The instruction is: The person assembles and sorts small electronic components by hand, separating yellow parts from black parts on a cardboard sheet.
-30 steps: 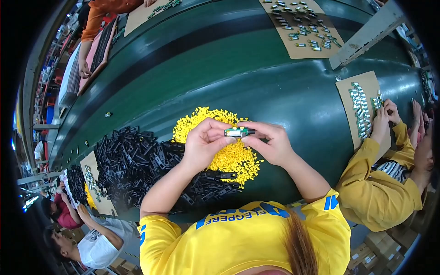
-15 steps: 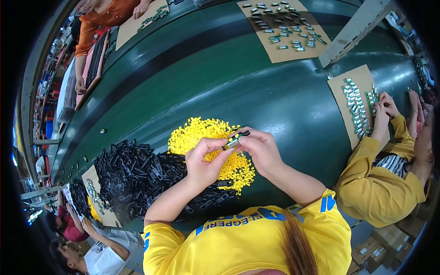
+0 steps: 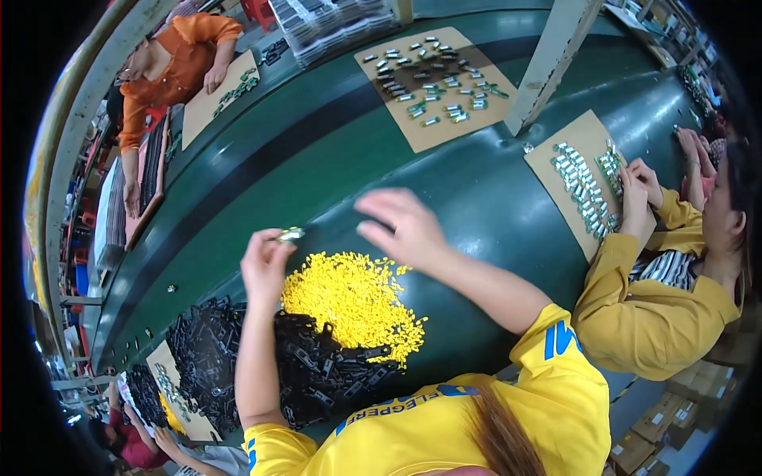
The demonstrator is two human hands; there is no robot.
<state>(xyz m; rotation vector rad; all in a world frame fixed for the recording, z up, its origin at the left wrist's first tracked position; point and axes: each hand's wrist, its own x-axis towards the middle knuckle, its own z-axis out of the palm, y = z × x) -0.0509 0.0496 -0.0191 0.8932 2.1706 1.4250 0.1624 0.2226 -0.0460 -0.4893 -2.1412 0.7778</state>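
Green counter [image 3: 476, 198] carries the yellow pile [image 3: 353, 301]. Right hand [image 3: 401, 226] has let go and now hovers spread open beyond the pile; left hand [image 3: 266, 266], left of it, pinches the small metal piece [image 3: 290, 235] alone.

I see a heap of bright yellow small parts [image 3: 353, 305] beside a pile of black parts [image 3: 238, 361] on my dark green desk [image 3: 317, 159]. Tan cardboard sheets [image 3: 432, 83] carry silver-and-green pieces. My sleeve [image 3: 567, 357] is yellow with blue lettering.
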